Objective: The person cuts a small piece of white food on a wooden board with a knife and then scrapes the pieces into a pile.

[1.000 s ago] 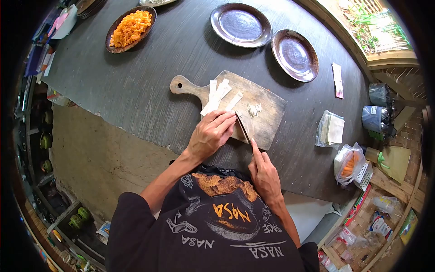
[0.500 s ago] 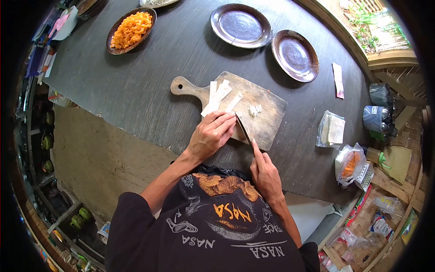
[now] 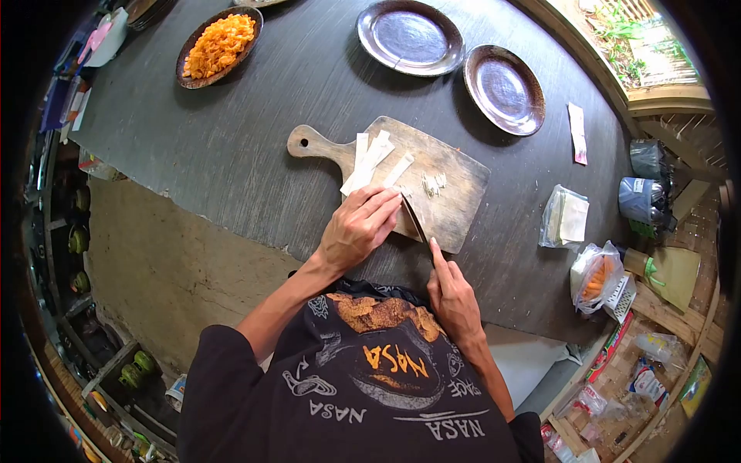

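A wooden cutting board point(image 3: 459, 166) lies at the near side of the dark table. On its left part rest several flat pale strips point(image 3: 370, 160), thin like dough sheet. My left hand point(image 3: 359, 228) presses down with bent fingers on the lower end of a pale strip point(image 3: 399, 170); what lies under the fingertips is hidden. My right hand point(image 3: 455, 301) grips a knife point(image 3: 415, 217), its forefinger stretched along the top. The blade slants with its tip right beside my left fingertips. A small heap of thin cut slivers point(image 3: 434, 184) sits on the board, right of the blade.
At the far left stands an oval dish point(image 3: 220, 46) of orange chopped food. Two brown plates point(image 3: 409, 38) point(image 3: 504, 91) are beyond the board. Rightward lie a paper sachet point(image 3: 577, 133), a bagged stack of pale sheets point(image 3: 567, 218), bagged carrots point(image 3: 597, 279) and a cutlery holder point(image 3: 642, 199).
The view has shifted slightly, so the table things sit a little higher. Both hands keep nearly the same place on the board, and the knife tip stays by my left fingers.
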Tool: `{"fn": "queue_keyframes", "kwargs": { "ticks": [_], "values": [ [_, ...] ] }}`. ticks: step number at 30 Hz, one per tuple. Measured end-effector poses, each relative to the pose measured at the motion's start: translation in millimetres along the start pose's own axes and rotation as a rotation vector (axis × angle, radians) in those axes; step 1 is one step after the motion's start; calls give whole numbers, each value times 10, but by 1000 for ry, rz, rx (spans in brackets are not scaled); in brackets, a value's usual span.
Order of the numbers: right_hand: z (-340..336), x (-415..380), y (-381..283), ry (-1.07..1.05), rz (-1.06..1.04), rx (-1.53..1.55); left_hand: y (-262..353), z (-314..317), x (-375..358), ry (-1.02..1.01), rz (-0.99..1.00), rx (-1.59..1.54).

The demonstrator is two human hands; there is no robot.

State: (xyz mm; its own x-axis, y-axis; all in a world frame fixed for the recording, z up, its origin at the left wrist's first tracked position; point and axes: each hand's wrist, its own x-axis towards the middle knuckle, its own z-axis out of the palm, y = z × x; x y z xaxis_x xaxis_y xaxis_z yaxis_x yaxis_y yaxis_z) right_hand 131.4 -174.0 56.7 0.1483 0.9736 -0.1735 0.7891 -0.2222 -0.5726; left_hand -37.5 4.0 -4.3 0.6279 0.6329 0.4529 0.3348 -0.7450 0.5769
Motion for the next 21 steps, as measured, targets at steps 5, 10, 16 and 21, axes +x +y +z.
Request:
{"fn": "queue_keyframes", "kwargs": {
  "ticks": [5, 10, 16, 21],
  "values": [
    [-6, 130, -49, 2, 6, 14, 10, -7, 14, 9, -10, -17],
    [-44, 97, -57, -15, 34, 10, 28, -36, 21, -5, -23, -16],
    [-49, -9, -12, -33, 47, -1, 8, -16, 21, 9, -9, -18],
    [20, 75, -20, 6, 5, 39, 4, -14, 4, 9, -8, -19]
  ]
}}
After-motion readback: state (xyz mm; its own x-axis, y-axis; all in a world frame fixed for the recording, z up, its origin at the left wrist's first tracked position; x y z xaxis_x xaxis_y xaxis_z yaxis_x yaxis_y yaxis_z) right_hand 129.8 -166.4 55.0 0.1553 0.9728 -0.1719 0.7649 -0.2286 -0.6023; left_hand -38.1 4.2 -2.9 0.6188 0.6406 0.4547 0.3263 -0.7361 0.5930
